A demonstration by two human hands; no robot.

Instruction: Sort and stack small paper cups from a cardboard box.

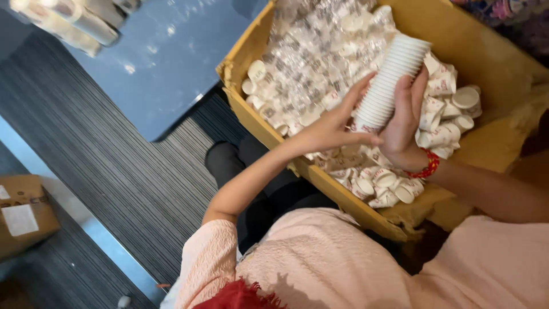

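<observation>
A long stack of small white paper cups (390, 80) is held at a slant over an open cardboard box (486, 46). My left hand (331, 127) grips the stack's lower end from the left, fingers spread along it. My right hand (404, 123), with a red bead bracelet (428, 166) on the wrist, clasps the same stack from the right. Many loose white paper cups (389, 177) lie in the box beneath, and clear plastic wrap (314, 51) covers more cups at the box's far side.
The box rests by my lap; I wear pale pink sleeves (320, 263). A blue table top (171, 57) lies to the left, with sleeved cup stacks (68, 23) at its corner. A smaller cardboard box (23, 212) sits on the striped grey floor (108, 160).
</observation>
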